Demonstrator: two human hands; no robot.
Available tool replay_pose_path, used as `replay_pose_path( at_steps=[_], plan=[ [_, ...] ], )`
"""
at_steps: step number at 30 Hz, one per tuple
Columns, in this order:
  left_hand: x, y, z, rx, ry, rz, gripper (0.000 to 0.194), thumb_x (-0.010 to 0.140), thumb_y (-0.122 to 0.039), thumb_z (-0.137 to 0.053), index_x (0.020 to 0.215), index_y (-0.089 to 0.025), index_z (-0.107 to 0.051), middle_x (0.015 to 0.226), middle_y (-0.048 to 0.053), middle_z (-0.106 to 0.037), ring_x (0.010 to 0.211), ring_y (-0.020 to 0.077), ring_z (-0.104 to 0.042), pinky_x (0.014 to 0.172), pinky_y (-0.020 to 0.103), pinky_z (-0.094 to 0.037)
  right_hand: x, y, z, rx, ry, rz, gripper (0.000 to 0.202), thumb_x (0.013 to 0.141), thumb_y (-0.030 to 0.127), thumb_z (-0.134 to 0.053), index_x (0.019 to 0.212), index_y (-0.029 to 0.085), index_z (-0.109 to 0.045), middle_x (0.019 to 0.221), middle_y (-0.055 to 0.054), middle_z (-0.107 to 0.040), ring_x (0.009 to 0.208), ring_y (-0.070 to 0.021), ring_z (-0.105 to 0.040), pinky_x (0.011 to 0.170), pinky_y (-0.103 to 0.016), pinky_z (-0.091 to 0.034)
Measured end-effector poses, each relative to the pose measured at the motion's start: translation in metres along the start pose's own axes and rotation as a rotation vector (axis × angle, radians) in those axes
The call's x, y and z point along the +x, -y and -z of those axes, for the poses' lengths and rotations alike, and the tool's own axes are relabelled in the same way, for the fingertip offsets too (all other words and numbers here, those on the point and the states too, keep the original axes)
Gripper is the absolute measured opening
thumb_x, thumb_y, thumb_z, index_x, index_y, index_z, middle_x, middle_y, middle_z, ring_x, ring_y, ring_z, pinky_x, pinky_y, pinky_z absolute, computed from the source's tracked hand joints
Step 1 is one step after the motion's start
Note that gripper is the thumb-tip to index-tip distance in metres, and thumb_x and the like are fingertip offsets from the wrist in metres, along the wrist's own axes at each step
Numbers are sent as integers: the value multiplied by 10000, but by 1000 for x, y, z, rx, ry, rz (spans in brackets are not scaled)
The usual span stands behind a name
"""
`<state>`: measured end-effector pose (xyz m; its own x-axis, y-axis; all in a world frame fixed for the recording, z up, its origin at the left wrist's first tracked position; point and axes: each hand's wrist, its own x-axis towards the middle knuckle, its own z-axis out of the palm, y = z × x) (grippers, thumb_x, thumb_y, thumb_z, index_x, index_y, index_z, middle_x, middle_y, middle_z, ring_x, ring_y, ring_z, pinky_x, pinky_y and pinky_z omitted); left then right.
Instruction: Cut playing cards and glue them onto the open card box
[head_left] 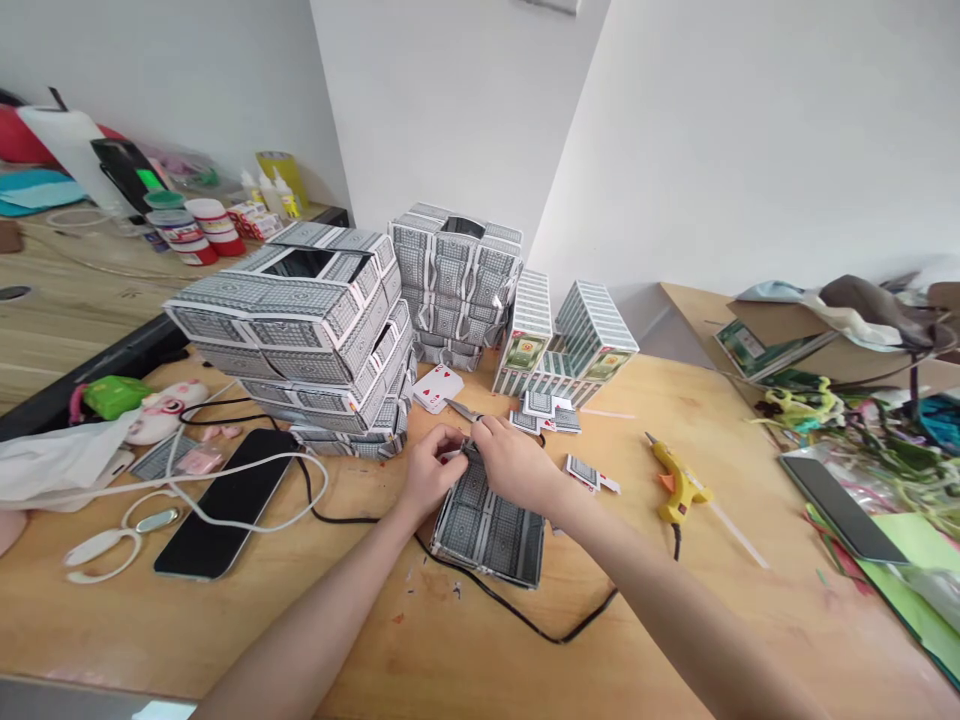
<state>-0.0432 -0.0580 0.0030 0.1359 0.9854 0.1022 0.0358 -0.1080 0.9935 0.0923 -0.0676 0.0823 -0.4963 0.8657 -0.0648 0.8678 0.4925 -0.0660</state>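
A shallow open tray made of grey-backed playing cards (487, 530) lies on the table in front of me. At its far left corner, my left hand (433, 468) pinches the upright card edge. My right hand (514, 462) is closed on the same far edge, its fingertips close to the left ones; the exact spot they grip is partly hidden. A pointed grey blade (460, 408) sticks out just beyond my fingers, and I cannot tell whether it is held. Face-up playing cards (437, 388) lie behind my hands, and more loose cards (583, 471) are to the right.
Two stacked card structures (300, 320) (457, 280) and stacked card packs (562, 350) stand behind. A yellow glue gun (679, 485) is on the right. A black phone (225, 505), white cable (300, 522) and white-handled scissors (112, 545) lie left. A black cord (517, 605) crosses the front.
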Motion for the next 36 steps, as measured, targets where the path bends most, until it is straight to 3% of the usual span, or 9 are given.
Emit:
replay_pose_path(
  at_steps=[10, 16, 22, 31, 36],
  plan=[
    [3, -3, 3, -28, 43, 20, 158, 573, -109, -467, 715, -143, -526, 661, -19, -543, 625, 111, -513, 575, 218, -398, 2, 12, 4, -96, 31, -86, 222, 806, 81, -376, 984, 131, -498, 985, -116, -541, 933, -214, -490, 790, -292, -418],
    [1, 0, -1, -59, 56, -5, 147, 600, -107, -460, 736, -160, -474, 655, -35, -509, 628, 102, -500, 564, 205, -377, 2, 8, -2, 7, -19, -178, 169, 794, 113, -425, 901, 126, -555, 952, -105, -566, 918, -209, -490, 791, -294, -402],
    [2, -2, -1, -52, 67, 5, 147, 602, -97, -462, 735, -157, -479, 660, -32, -524, 633, 105, -507, 573, 209, -379, -1, 3, -7, 76, -50, -135, 170, 820, 116, -415, 842, 127, -582, 920, -92, -570, 923, -186, -475, 843, -283, -370],
    [0, -1, 0, -72, 57, 20, 100, 637, -131, -503, 735, -149, -498, 666, -17, -560, 648, 118, -544, 588, 222, -410, -2, 6, -7, -41, -83, -140, 180, 817, 122, -389, 863, 144, -561, 914, -95, -552, 910, -220, -470, 719, -293, -430],
    [0, 2, 1, -66, 48, 7, 124, 629, -122, -508, 750, -148, -520, 700, -11, -578, 676, 121, -556, 620, 225, -427, 2, 9, -5, -99, -58, -137, 202, 798, 85, -391, 936, 120, -535, 936, -115, -535, 904, -229, -466, 736, -304, -434]
  ],
)
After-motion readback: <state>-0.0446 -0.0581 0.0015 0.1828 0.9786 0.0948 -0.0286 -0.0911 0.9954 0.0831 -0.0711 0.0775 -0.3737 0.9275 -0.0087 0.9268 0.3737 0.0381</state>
